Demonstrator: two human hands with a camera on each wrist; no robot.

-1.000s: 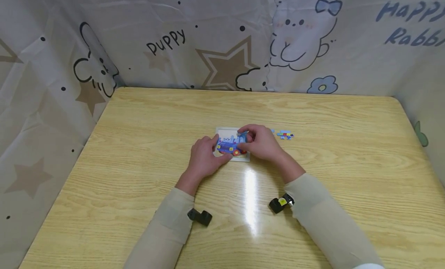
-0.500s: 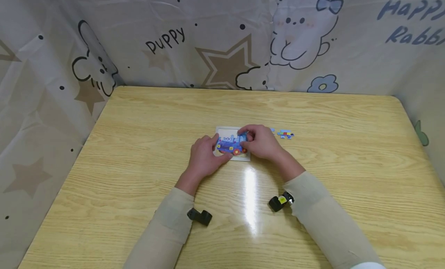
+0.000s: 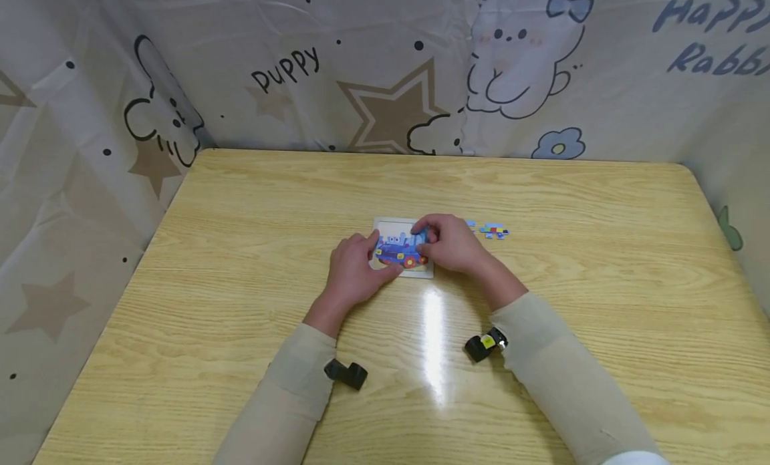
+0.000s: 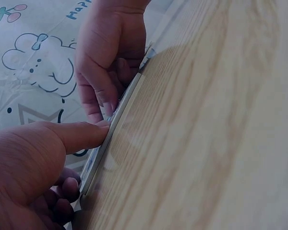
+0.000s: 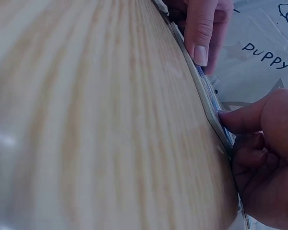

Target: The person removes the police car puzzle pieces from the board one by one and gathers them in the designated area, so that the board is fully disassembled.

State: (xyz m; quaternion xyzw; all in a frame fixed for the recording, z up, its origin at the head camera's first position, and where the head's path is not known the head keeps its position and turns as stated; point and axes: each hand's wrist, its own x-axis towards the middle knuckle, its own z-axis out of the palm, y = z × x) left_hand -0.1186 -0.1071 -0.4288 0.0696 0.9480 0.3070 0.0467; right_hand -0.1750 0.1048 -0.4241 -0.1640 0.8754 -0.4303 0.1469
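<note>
A small jigsaw puzzle board [image 3: 424, 274] with a pale rim lies flat on the table, showing a blue vehicle with red and yellow wheels. My left hand [image 3: 353, 272] grips its left side, the thumb on the near edge and the fingers at the left edge. At the board's right part, my right hand [image 3: 455, 245] has thumb and index finger on a blue puzzle piece [image 3: 420, 238]; the fingers partly hide it. In the left wrist view the board's edge [image 4: 113, 132] runs under the left thumb. The right wrist view shows the right thumb [image 5: 240, 120] at the board's surface.
Beyond the right hand lies a loose puzzle piece [image 3: 494, 230], blue with a multicoloured strip. Another light blue piece [image 3: 471, 226] is partly hidden by that hand. The wooden table [image 3: 289, 204] meets a printed cloth backdrop [image 3: 240, 24] at its far edge.
The right thumb has shifted slightly to the right over the puzzle between the first frame and now. The left hand and the board stay in place.
</note>
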